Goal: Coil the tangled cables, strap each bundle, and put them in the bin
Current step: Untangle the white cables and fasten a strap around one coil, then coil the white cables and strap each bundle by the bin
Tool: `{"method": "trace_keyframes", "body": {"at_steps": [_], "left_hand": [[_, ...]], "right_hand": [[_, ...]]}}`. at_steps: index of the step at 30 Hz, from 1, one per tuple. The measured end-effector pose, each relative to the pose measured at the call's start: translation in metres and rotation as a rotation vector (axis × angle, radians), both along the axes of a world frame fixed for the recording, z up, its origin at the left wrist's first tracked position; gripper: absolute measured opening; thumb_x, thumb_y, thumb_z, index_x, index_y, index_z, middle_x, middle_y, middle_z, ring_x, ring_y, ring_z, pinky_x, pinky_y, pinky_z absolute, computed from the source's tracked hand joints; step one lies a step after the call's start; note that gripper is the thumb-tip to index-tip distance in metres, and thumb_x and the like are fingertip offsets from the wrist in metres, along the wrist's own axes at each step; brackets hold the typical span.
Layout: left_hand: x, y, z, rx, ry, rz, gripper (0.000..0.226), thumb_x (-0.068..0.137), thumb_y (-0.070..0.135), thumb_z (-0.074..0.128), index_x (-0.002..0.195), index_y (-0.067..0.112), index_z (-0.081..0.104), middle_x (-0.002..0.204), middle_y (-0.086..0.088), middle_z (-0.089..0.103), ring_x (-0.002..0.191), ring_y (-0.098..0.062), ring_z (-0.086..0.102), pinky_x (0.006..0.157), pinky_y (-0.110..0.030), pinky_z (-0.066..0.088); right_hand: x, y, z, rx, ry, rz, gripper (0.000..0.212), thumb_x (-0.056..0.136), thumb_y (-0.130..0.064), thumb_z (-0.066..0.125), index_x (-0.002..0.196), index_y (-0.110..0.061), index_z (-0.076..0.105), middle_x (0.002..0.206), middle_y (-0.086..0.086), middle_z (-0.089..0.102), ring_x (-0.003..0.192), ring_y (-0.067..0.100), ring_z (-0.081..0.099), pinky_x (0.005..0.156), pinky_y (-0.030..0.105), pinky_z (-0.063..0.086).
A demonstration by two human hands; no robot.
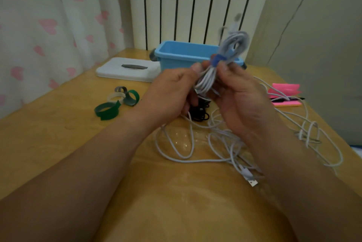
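Loose white cables [225,144] before open bin [176,55]

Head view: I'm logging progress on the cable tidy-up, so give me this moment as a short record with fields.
Held: coiled white cable bundle, gripped by left hand and right hand
Strap: blue strap around the bundle's middle
Bin: blue bin behind the hands; bundle not in it
Loose: white cables and black cable on the table
Spare straps: green, grey, white, left of the hands
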State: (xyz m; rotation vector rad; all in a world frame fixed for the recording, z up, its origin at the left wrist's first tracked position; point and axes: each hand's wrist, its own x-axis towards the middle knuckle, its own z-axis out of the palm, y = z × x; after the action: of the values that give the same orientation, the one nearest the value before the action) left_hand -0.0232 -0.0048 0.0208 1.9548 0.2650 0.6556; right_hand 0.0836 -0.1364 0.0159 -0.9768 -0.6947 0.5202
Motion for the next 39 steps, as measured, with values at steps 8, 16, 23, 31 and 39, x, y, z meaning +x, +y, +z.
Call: {"method": "trace_keyframes", "body": {"at_steps": [8, 16, 23, 31, 39], "left_hand": [[0.006, 0.031, -0.008, 0.045, -0.231, 0.386, 0.042, 0.112, 0.034, 0.046, 0.081, 0.017, 0.068, 0.070, 0.002, 0.060, 0.064, -0.013, 0.053, 0.062, -0.032, 0.042], [0.005, 0.033, -0.007, 0.043, -0.342, 0.457, 0.041, 0.110, 0.024, 0.048, 0.084, -0.002, 0.065, 0.067, -0.002, 0.055, 0.061, -0.006, 0.047, 0.054, -0.020, 0.036], [0.002, 0.026, -0.008, 0.114, -0.352, 0.388, 0.040, 0.110, 0.024, 0.049, 0.082, -0.001, 0.065, 0.063, 0.003, 0.053, 0.060, -0.008, 0.048, 0.054, -0.020, 0.035], [0.003, 0.022, -0.012, 0.198, -0.301, 0.313, 0.040, 0.109, 0.025, 0.050, 0.080, 0.004, 0.066, 0.063, 0.008, 0.055, 0.062, -0.004, 0.052, 0.056, -0.018, 0.035], [-0.007, -0.022, -0.031, 0.297, -0.160, 0.048, 0.038, 0.110, 0.039, 0.054, 0.082, 0.015, 0.065, 0.072, 0.002, 0.064, 0.070, -0.014, 0.062, 0.066, -0.040, 0.053]], "right_hand": [[0.017, -0.007, -0.003, -0.434, -0.676, -0.544, 0.018, 0.105, -0.030, 0.064, 0.119, -0.028, 0.075, 0.099, -0.009, 0.076, 0.092, 0.006, 0.070, 0.075, 0.021, 0.052], [0.012, 0.032, 0.008, -0.814, -1.044, -0.498, 0.018, 0.094, -0.033, 0.077, 0.107, -0.031, 0.066, 0.101, -0.015, 0.069, 0.094, 0.009, 0.064, 0.076, 0.027, 0.050], [0.024, 0.053, -0.014, -1.084, -1.211, -0.400, 0.014, 0.096, -0.036, 0.073, 0.106, -0.028, 0.079, 0.103, -0.001, 0.074, 0.102, 0.023, 0.068, 0.086, 0.040, 0.055], [0.002, -0.015, 0.024, -0.866, -1.089, -0.438, 0.018, 0.102, -0.038, 0.065, 0.113, -0.031, 0.077, 0.101, -0.020, 0.073, 0.093, 0.000, 0.065, 0.077, 0.019, 0.046], [-0.021, -0.071, 0.003, -1.024, -1.118, -0.269, 0.025, 0.104, -0.038, 0.063, 0.088, -0.024, 0.075, 0.079, -0.011, 0.076, 0.069, -0.004, 0.063, 0.063, 0.025, 0.042]]}}
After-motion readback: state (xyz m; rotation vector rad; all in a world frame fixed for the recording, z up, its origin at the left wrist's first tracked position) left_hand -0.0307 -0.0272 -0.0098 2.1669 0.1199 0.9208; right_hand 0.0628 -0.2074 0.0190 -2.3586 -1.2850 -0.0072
